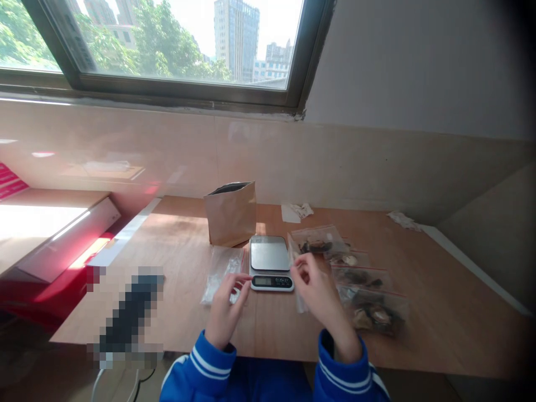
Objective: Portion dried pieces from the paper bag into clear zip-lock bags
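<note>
A small kitchen scale [270, 254] with a bare metal plate and a dark display strip sits in front of me. At its lower left corner is my left hand [226, 304], thumb and forefinger apart, fingertips touching or very near the casing. Under and behind that hand lies a clear plastic bag [220, 265] of clear or whitish contents. My right hand [312, 285] is curled in a pinch by the scale's right edge, close to clear plastic; what its fingertips hold cannot be made out. Several zip bags of dark dried pieces [374, 318] lie right of it.
A brown paper pouch [232, 215] stands upright with its top open behind the scale. Crumpled white paper [299, 212] lies near the wall. A pixelated dark object [132, 312] rests at the left, with cables [136, 385] below. The wooden table [439, 290] meets a tiled wall under a window.
</note>
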`<state>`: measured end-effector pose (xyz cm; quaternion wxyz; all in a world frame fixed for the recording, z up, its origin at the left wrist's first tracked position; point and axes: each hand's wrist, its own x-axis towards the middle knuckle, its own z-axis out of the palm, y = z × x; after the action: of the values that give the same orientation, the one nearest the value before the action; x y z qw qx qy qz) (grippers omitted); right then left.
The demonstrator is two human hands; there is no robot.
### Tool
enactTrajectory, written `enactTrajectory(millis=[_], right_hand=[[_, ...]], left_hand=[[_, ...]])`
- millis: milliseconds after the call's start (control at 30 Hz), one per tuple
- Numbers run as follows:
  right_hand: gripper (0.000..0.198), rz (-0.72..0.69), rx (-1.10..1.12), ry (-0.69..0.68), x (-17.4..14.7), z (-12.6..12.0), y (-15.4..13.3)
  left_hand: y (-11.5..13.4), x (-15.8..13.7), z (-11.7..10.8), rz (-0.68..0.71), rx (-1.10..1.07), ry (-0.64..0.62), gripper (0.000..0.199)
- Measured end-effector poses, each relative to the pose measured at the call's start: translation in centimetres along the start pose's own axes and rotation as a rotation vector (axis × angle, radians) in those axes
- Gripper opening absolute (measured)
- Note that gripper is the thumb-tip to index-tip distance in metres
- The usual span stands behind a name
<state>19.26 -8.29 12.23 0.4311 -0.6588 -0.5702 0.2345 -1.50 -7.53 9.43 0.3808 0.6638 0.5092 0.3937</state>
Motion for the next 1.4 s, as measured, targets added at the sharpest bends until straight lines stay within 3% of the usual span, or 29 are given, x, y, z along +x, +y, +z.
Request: enactTrajectory(millis=[100,267,467,567,633,800,967,1067,1133,1267,1400], right_hand=[[0.018,0.051,0.371,-0.208,-1.3,4.2,-2.1],[0.028,0.046,0.684,-0.485,-2.4,7.1,-3.3],[0.031,0.027,0.722,-0.545,-2.3,7.4,-3.7],[0.028,0.005,0.632,-0.544,-2.4,7.2,-3.8],[0.029,-0.033,0.524,-0.543,-2.5,6.8,-4.1],[0.027,-0.107,0.352,-0.398,-2.6,7.3,-4.8],[0.029,-0.031,0.479,-0.196,-2.1,9.0,-4.0],[0.032,0.061,0.566,0.067,-1.2,8.3,-2.6],[0.035,0.11,0.63,0.172,-0.7,7.4,-1.9],[0.037,0.075,0.736,0.139,-1.0,6.4,-2.3],[0.033,0.112,0.862,0.181,-2.1,6.8,-4.3]], left_hand=[[2.2,-0.9,1.2,-0.095,-0.419,-0.186,0.039],[2.0,-0.7,1.4,-0.205,-0.55,0.015,0.044],[1.0,-0.1,0.7,-0.284,-0.581,0.071,0.041],[0.7,-0.1,0.8,-0.332,-0.569,0.111,0.043],[0.6,-0.1,0.9,-0.332,-0.569,0.063,0.043],[1.2,0.1,0.8,-0.228,-0.501,0.006,0.042],[1.6,0.5,0.4,-0.158,-0.439,0.115,0.042],[1.5,0.6,-0.8,-0.142,-0.416,0.285,0.042],[1.4,0.7,-1.8,-0.127,-0.37,0.349,0.042],[1.2,0.9,-2.4,-0.134,-0.388,0.316,0.044],[-0.3,0.8,-0.6,-0.235,-0.672,0.322,0.056]])
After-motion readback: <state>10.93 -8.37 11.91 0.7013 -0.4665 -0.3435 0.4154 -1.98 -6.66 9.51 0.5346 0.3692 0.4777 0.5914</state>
